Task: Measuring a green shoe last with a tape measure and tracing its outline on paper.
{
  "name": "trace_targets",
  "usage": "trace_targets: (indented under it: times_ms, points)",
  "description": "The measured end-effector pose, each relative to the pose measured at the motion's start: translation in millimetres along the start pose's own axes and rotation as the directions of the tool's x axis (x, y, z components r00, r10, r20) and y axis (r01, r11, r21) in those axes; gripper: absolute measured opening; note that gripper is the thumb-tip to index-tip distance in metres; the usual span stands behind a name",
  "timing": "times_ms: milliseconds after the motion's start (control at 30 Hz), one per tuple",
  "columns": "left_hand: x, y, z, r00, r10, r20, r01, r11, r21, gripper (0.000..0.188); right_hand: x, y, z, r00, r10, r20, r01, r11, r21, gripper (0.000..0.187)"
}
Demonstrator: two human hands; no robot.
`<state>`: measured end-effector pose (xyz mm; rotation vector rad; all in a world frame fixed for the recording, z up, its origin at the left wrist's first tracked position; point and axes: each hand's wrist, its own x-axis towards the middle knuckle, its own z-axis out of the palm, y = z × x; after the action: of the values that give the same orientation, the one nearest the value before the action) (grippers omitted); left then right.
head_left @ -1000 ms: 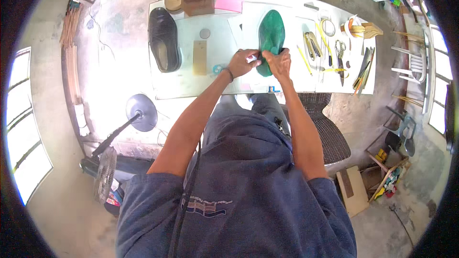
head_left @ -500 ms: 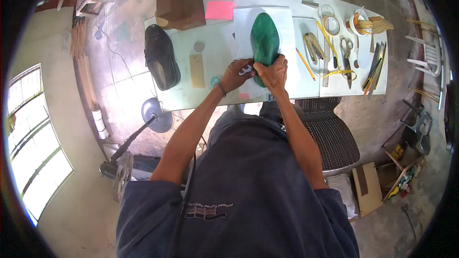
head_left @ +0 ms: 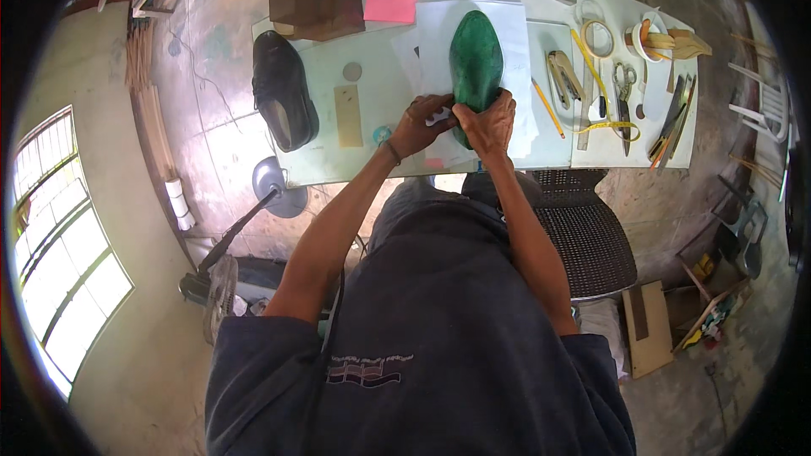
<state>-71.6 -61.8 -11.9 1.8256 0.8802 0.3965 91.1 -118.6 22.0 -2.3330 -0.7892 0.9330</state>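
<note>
The green shoe form (head_left: pixel 475 59) is lying lengthwise on the white paper (head_left: pixel 507 25) in the middle of the table (head_left: pixel 372 160), its toe pointing away from the person and its heel end sitting at the near side, right where both hands are meeting. The right hand (head_left: pixel 488 125) is wrapping its fingers around the heel end, clamped on it from the right and from below, while the left hand (head_left: pixel 421 125) is pressing in from the left with its fingers curled against the same end and against something small and pale — too hidden to tell what it is. The two hands are touching each other at the heel. Just behind the hands the table's near edge is running across, so the form is being worked close to that edge, with the paper reaching nearly to it. To the left there is open tabletop between the hands and the tan strip (head_left: pixel 347 116), and the black shoe (head_left: pixel 283 89) is lying well apart at the left edge. To the right the room is tighter — a yellow pencil (head_left: pixel 547 107) is lying just beside the paper, then the yellow tape measure (head_left: pixel 601 97) and the scissors (head_left: pixel 623 89). At the far edge the wooden blocks (head_left: pixel 314 2) and a pink pad (head_left: pixel 390 4) are sitting near the form's toe.
</note>
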Motion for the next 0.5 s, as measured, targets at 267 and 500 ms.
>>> trace_targets:
  times_ms: [267, 500]
  points:
    - [0.6, -0.9, 3.2, 1.0, -0.012, 0.001, 0.012, 0.999, -0.038, 0.047, -0.2, 3.5, 0.6, 1.0, -0.005, -0.017, 0.006, 1.0, 0.009, 0.092]
    - [0.8, -3.8, 2.0, 1.0, 0.002, 0.014, -0.002, 1.0, 0.015, 0.047, 0.9, 2.0, 0.3, 1.0, -0.019, -0.007, 0.019, 1.0, -0.01, 0.091]
